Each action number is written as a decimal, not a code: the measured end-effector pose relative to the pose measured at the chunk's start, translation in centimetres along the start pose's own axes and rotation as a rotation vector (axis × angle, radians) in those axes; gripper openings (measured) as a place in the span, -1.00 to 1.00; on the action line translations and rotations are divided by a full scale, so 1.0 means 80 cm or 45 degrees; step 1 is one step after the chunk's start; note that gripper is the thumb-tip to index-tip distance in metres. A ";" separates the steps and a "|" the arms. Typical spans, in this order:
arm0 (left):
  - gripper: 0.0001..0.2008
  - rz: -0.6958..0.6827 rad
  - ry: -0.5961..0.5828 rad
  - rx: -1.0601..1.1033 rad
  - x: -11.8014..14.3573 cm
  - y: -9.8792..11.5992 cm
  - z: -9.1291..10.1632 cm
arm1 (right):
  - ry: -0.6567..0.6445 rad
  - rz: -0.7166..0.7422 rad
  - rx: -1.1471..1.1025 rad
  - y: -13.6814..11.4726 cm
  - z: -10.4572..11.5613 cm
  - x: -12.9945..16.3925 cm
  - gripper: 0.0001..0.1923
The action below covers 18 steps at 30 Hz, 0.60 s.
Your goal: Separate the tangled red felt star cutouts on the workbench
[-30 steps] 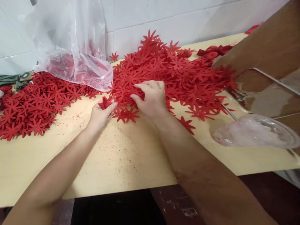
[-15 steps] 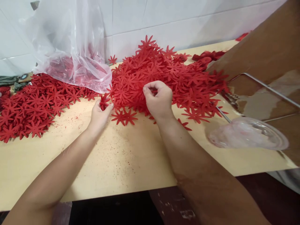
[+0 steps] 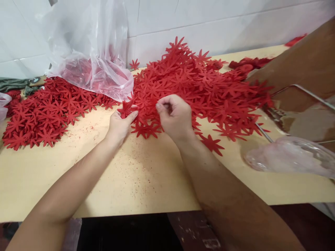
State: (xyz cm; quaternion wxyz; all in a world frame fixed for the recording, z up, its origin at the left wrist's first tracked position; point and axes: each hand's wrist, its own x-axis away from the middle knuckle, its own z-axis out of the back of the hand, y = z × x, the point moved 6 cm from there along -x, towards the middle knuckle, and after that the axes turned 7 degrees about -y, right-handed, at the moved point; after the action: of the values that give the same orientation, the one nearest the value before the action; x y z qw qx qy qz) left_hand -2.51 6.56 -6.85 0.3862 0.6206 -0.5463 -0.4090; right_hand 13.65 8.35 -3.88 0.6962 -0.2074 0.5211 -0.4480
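My left hand [image 3: 118,127] is closed on a red flower-shaped cutout [image 3: 127,108] with narrow petals, pinched between thumb and fingers. It is held just in front of a large heap of the same red cutouts [image 3: 180,82]. To the right, at the heap's front edge, my right hand [image 3: 176,116] has thumb and index finger pressed together. Red shows blurred at those fingertips, and I cannot tell whether a cutout is between them or lies behind. A few loose cutouts [image 3: 145,130] lie on the table between and below the hands.
A second pile of red cutouts [image 3: 44,115] spreads over the left of the table [image 3: 110,181]. Behind it stands a clear plastic bag [image 3: 91,75] with red pieces inside. At the right are a brown cardboard sheet [image 3: 300,66], a metal rod and a clear plastic container [image 3: 293,157].
The view has shifted, so the heaps appear further right. My right hand has moved left relative to the large heap, and the two hands are closer together. My left hand keeps its cutout.
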 end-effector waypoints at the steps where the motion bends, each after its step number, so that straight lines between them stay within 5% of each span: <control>1: -0.70 -0.002 0.010 0.004 -0.001 0.000 0.002 | 0.052 -0.047 -0.009 0.014 0.007 -0.004 -0.93; 5: -0.71 0.028 0.034 -0.025 -0.003 0.002 0.004 | 0.253 -0.185 -0.040 0.064 0.036 -0.016 -0.96; 9: -0.80 0.093 0.051 -0.039 0.000 0.001 0.000 | 0.351 -0.032 0.154 0.044 0.047 -0.012 -0.59; 14: -0.94 0.212 0.059 0.027 0.000 -0.004 -0.002 | -0.080 0.082 0.140 -0.018 0.000 0.005 -0.85; 18: -0.94 0.220 0.094 -0.052 -0.007 0.007 0.011 | -0.494 0.081 0.173 -0.031 -0.041 0.021 -0.89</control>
State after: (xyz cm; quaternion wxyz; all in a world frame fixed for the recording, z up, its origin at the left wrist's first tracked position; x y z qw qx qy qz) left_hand -3.59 7.04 -6.65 0.4524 0.5778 -0.5749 -0.3619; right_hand 9.74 6.23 -4.15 0.8097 -0.2261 0.3521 -0.4116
